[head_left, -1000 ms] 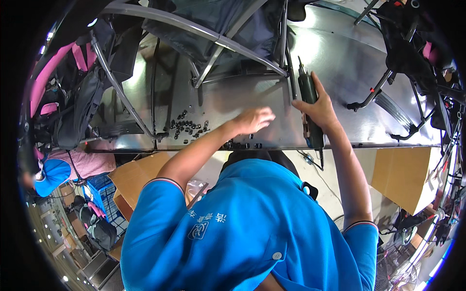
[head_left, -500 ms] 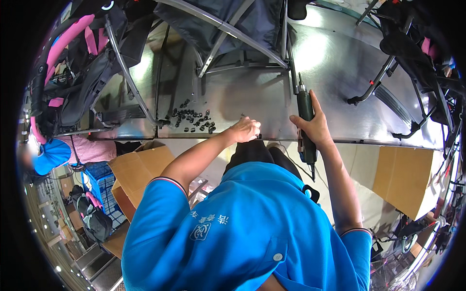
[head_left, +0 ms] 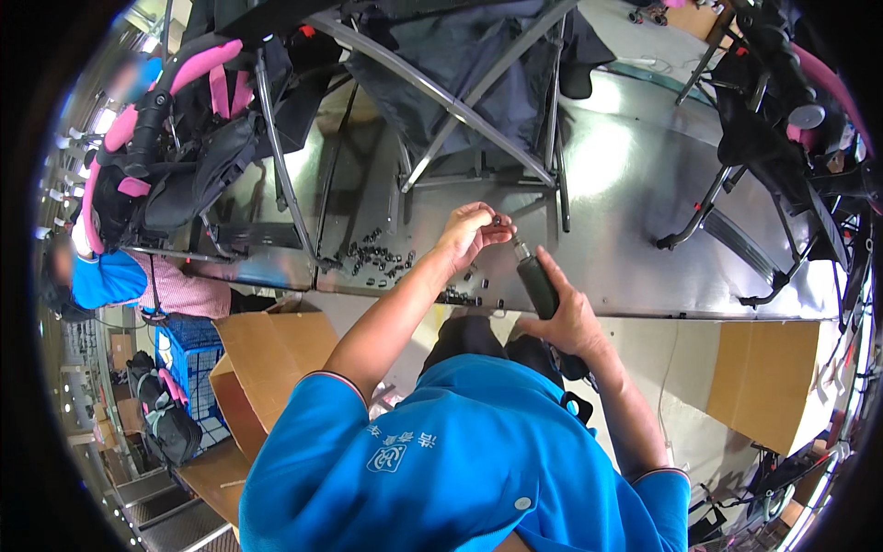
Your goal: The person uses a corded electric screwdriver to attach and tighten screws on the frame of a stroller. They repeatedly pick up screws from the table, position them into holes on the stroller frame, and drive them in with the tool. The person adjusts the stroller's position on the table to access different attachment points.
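Note:
My right hand (head_left: 575,322) is wrapped round a dark electric screwdriver (head_left: 538,283), index finger laid along its body. The tool slants up and left, its metal tip close to the fingers of my left hand (head_left: 467,237). Between those fingertips is a small black plastic part (head_left: 498,221); whether the tip touches it I cannot tell. Loose black plastic parts (head_left: 372,259) lie scattered on the metal tabletop (head_left: 625,248) left of my left hand. More small black pieces (head_left: 460,294) lie by the table's near edge, partly hidden by my left wrist.
A folding stroller frame (head_left: 474,101) with dark fabric stands just beyond my hands. Strollers with pink trim stand at left (head_left: 198,166) and right (head_left: 782,156). Cardboard boxes (head_left: 276,354) (head_left: 763,373) flank me below table height. A person in blue (head_left: 101,276) is at far left.
My right hand has brought the screwdriver left and tilted it toward my left hand. My left hand has lifted from the table edge, a small black part now showing in its fingers. The view has shifted.

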`<state>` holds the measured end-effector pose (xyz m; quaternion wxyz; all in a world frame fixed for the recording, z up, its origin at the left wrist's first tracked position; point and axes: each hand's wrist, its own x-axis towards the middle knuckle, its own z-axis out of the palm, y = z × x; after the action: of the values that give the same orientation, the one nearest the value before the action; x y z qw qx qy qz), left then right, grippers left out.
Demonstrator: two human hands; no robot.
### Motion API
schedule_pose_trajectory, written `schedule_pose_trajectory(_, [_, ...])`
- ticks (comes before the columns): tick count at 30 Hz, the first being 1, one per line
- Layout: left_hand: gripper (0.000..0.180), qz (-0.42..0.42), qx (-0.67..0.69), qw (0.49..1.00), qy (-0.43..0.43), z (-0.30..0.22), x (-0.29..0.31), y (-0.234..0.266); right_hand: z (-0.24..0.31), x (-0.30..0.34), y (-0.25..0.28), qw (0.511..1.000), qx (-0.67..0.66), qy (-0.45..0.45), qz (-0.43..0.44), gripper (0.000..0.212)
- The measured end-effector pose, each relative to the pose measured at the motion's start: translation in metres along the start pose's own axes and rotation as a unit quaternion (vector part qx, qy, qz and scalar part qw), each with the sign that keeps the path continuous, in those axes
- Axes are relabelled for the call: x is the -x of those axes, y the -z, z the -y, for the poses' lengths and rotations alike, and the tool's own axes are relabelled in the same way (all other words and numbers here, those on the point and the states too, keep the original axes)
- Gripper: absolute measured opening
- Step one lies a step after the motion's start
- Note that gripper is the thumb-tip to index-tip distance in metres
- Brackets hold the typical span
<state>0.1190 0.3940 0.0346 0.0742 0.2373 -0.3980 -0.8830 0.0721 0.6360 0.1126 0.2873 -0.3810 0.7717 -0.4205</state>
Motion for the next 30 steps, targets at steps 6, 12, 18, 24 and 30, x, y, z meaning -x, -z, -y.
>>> schedule_pose_trajectory(6, [0.01,0.014,0.023,1.0,-0.002,-0.042,0.001,0.012,0.048,-0.019,-0.016,0.996,0.012,-0.077,0.035,0.105])
schedule_pose_trajectory(12, [0.01,0.041,0.063,0.997,0.011,-0.081,0.007,0.055,0.07,-0.048,-0.062,0.997,-0.071,-0.02,0.016,0.11])
schedule_pose_trajectory(18, [0.01,0.081,0.048,0.995,0.017,-0.125,0.012,0.091,0.108,-0.079,-0.093,0.997,-0.073,-0.019,0.02,0.112])
schedule_pose_trajectory(24, [0.009,0.133,0.0,0.991,-0.006,-0.155,0.012,0.111,0.123,-0.093,-0.118,0.967,-0.242,-0.07,0.049,0.11])
schedule_pose_trajectory(30, [0.012,0.264,-0.11,0.958,-0.032,-0.191,-0.011,0.121,0.152,-0.104,-0.132,0.996,-0.085,-0.029,-0.026,0.111])
